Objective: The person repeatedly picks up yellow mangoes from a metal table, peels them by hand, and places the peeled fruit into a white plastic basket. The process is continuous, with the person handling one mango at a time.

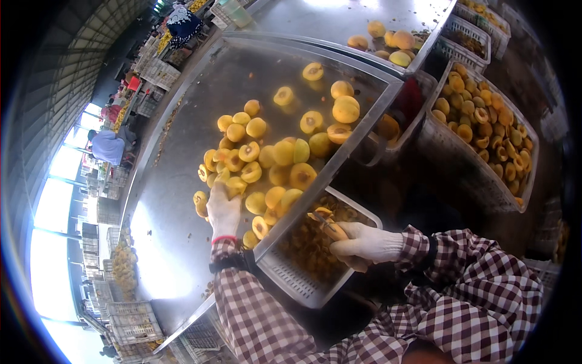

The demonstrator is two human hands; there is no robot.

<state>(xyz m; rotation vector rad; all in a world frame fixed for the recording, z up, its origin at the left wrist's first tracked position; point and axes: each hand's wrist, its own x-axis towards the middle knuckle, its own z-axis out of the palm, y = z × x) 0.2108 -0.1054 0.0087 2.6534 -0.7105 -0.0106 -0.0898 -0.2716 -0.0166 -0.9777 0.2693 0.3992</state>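
Observation:
My left hand [223,209], in a white knit glove, reaches into a heap of halved yellow peaches [250,150] on a metal table. Its fingertips touch a peach half [236,184] at the near left of the heap; whether they grip it is partly hidden. My right hand [363,243], gloved too, is closed around a small hand tool [323,221] with a thin metal end. A piece of peach [323,212] sits against that end. Below the right hand stands a white plastic crate [291,277] with brownish pits and scraps in it.
A raised metal rim [336,173] edges the table [182,232]. To the right stands a large crate [473,168] full of peach halves. A second metal table [295,20] adjoins at the back, with several peaches on it. Other people sit farther off at left.

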